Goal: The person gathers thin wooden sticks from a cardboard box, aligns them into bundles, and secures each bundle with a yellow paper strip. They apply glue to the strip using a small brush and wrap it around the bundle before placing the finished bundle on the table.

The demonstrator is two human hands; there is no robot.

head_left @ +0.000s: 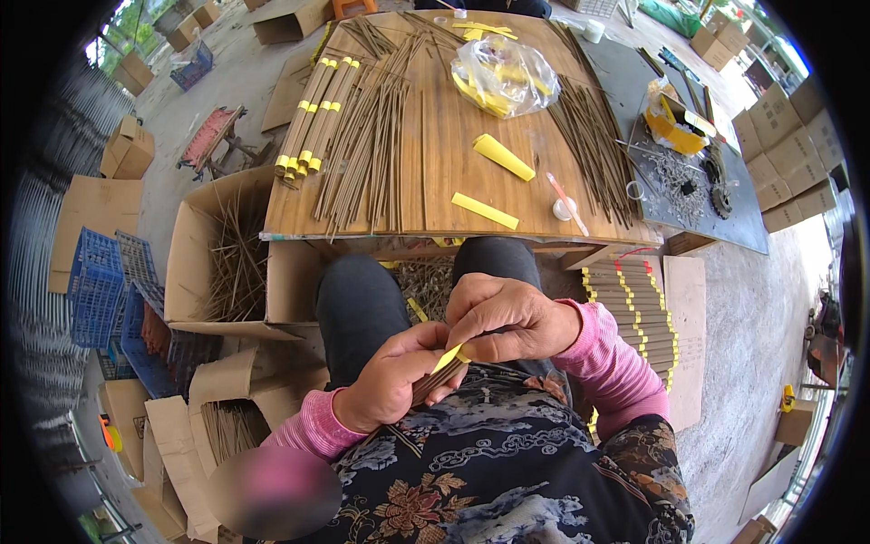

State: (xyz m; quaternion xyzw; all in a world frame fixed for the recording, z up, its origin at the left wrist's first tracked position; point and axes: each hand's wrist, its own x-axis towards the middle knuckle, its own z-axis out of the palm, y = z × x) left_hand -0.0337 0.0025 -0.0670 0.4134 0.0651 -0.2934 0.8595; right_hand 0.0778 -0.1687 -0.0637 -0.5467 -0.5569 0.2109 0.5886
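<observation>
Above my lap, my left hand point(385, 381) is closed around a small bundle of thin brown sticks point(437, 384). A yellow paper strip point(448, 359) lies across the bundle's end, and my right hand point(521, 319) pinches it with thumb and fingers. Ahead on the wooden table point(437, 172) lie a single yellow strip point(485, 210) and a fanned stack of yellow strips point(504, 158). A brush point(564, 192) rests on a small white pot point(564, 210). Loose brown sticks point(367, 154) spread to the left, beside several yellow-banded bundles point(313, 118).
A clear plastic bag point(521, 77) with yellow strips sits farther back. More sticks point(589, 145) line the table's right side, by a grey board point(748, 195) with small metal pieces. An open carton point(186, 263) of sticks stands left; banded bundles point(634, 313) lie low right. Blue crates point(98, 276) stand far left.
</observation>
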